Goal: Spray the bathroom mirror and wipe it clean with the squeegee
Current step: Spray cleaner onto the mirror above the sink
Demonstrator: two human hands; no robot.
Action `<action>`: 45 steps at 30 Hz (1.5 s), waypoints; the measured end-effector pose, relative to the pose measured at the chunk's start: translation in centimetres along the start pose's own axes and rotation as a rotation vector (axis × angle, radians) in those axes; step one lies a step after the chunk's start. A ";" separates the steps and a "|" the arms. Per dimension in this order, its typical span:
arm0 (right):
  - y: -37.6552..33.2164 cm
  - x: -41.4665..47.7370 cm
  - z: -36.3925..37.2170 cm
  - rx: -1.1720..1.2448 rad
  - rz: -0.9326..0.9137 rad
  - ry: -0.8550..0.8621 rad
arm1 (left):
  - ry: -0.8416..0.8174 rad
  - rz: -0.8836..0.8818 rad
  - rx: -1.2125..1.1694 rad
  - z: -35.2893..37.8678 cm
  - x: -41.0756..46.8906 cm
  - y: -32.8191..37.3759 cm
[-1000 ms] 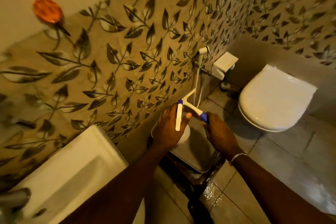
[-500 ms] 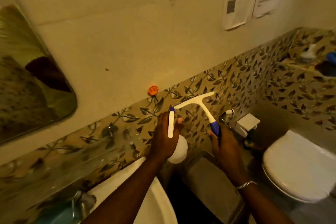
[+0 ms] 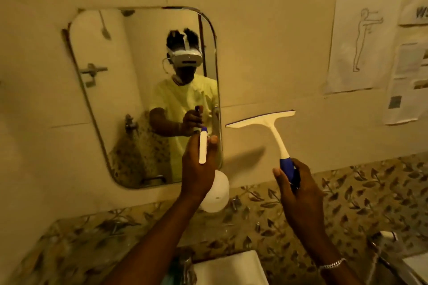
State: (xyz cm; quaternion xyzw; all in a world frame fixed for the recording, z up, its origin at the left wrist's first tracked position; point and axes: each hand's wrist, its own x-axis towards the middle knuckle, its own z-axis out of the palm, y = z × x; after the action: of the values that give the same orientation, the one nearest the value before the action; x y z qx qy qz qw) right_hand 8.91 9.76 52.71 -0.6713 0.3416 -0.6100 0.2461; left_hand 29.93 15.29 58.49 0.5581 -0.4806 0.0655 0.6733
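Note:
A rounded rectangular mirror (image 3: 129,90) hangs on the cream wall, upper left of centre. My left hand (image 3: 196,169) is shut on a white spray bottle (image 3: 215,194), whose blue-tipped white head points up at the mirror's lower right corner. My right hand (image 3: 296,190) is shut on the blue grip of a white squeegee (image 3: 266,122). Its blade is raised against the wall just right of the mirror, apart from the glass. The mirror reflects a person in a yellow shirt with a headset.
A white basin (image 3: 229,266) sits at the bottom centre, below a band of leaf-patterned tiles (image 3: 347,192). Paper sheets (image 3: 356,37) are stuck on the wall at the right. A tap (image 3: 185,266) shows by the basin's left edge.
My view has swung up from the floor and toilet to the mirror. Both hands rose with the bottle and squeegee, and the squeegee moved apart to the right.

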 end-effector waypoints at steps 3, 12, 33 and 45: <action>-3.4 1.2 2.8 0.118 -0.027 -0.023 | 0.095 0.002 0.035 -4.5 2.8 1.1; -11.5 3.6 9.8 0.513 0.014 -0.191 | 0.357 0.113 0.178 -15.5 10.1 3.1; -14.3 5.7 8.3 0.639 -0.033 0.062 | 0.087 0.111 0.068 -7.8 10.1 4.1; -13.2 2.4 10.3 0.673 0.043 -0.018 | 0.373 -0.104 0.177 -15.8 2.6 -2.3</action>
State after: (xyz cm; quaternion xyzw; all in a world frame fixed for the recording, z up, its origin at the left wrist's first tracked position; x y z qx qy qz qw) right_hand 21.20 15.60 62.77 -0.5507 0.1330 -0.6772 0.4696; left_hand 41.81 26.12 60.08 0.6172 -0.3105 0.1748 0.7015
